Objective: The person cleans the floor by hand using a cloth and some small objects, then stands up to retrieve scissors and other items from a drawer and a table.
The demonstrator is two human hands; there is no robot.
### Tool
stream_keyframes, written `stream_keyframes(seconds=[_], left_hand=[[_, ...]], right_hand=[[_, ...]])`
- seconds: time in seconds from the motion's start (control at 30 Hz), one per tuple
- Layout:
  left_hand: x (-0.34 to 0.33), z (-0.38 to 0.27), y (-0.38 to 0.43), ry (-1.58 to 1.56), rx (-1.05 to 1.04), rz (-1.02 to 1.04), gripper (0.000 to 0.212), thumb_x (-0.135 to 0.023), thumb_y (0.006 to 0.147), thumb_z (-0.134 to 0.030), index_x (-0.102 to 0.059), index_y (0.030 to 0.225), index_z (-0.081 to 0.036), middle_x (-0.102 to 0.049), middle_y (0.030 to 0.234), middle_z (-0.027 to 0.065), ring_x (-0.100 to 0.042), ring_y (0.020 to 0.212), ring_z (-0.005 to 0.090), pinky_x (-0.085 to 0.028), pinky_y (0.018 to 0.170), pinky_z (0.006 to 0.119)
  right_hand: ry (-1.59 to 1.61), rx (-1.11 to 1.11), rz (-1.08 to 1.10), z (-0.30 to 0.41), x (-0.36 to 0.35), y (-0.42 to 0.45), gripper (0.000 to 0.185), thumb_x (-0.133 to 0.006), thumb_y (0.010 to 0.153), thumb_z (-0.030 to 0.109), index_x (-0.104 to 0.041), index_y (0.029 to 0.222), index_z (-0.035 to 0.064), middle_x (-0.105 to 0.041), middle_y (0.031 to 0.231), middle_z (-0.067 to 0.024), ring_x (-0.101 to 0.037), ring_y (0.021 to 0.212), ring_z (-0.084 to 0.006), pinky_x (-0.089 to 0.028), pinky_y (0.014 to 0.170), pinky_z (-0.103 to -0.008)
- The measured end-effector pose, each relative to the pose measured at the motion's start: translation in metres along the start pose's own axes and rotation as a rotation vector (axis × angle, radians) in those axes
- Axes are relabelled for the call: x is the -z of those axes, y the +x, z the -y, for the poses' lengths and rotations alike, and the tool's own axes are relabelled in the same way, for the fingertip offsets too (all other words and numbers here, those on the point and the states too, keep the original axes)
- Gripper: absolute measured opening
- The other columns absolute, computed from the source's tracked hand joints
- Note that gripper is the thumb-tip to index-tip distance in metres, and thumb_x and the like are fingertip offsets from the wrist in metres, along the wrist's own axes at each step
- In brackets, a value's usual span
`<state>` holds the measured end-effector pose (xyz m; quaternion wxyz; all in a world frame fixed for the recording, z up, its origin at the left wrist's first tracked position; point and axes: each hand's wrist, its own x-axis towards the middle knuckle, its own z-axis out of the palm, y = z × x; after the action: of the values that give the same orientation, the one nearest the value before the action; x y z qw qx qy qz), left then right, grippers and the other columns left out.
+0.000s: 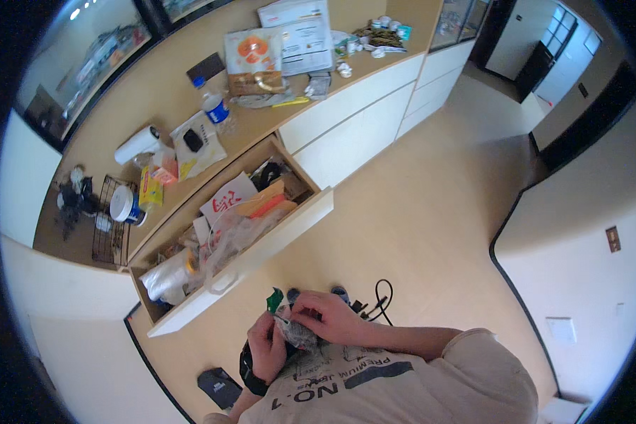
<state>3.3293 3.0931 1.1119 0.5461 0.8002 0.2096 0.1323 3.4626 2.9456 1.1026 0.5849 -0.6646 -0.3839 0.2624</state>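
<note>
Close to my chest, both hands hold a small greyish see-through plastic packet (299, 335) with a green piece (275, 300) sticking up from its top. My left hand (265, 342), with a black band on its wrist, pinches the packet's left side. The fingers of my right hand (331, 318) grip its upper right edge. What the packet contains cannot be made out. Ahead of my hands, a wooden drawer (326, 199) is pulled out. Inside it lie clear plastic bags (169, 275), a white sheet with red writing (230, 199) and an orange packet (267, 204).
On the counter (254, 127) stand a bottle with a blue cap (214, 107), a paper roll (137, 144), a white tub (127, 205), a wire rack (106, 238) and printed pouches (254, 61). A black cable (384, 302) and a black bag (220, 388) lie on the floor.
</note>
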Motion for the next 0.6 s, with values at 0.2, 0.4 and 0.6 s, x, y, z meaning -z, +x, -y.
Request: stream_keyframes(seconds=[0.2, 0.4, 0.6], left_hand=[[-0.027, -0.006, 0.028, 0.172, -0.140, 0.260, 0.013, -0.066, 0.079, -0.005, -0.064, 0.090, 0.002, -0.063, 0.081, 0.0195, -0.062, 0.071, 0.0358, -0.049, 0.064, 0.040], [-0.084, -0.045, 0.084, 0.057, -0.203, 0.472, 0.008, -0.062, 0.092, -0.007, -0.061, 0.097, -0.001, -0.058, 0.080, 0.0165, -0.059, 0.069, 0.0322, -0.048, 0.065, 0.038], [-0.107, -0.063, 0.171, -0.077, -0.472, 0.853, 0.007, -0.063, 0.095, -0.010, -0.060, 0.098, -0.004, -0.063, 0.091, 0.0144, -0.064, 0.078, 0.0373, -0.052, 0.067, 0.043]], right_hand=[[-0.134, -0.016, -0.133, 0.008, 0.043, -0.028, 0.012, -0.064, 0.099, 0.013, -0.063, 0.104, 0.0018, -0.061, 0.097, -0.0139, -0.063, 0.088, -0.0330, -0.052, 0.075, -0.0403], [-0.242, -0.203, 0.059, -0.001, 0.116, -0.031, 0.023, -0.063, 0.097, 0.022, -0.059, 0.109, 0.0018, -0.064, 0.101, -0.0201, -0.064, 0.099, -0.0423, -0.052, 0.083, -0.0500], [-0.193, -0.282, 0.255, 0.017, 0.198, 0.009, 0.023, -0.064, 0.088, 0.014, -0.058, 0.105, 0.0005, -0.063, 0.091, -0.0225, -0.062, 0.084, -0.0451, -0.050, 0.072, -0.0482]])
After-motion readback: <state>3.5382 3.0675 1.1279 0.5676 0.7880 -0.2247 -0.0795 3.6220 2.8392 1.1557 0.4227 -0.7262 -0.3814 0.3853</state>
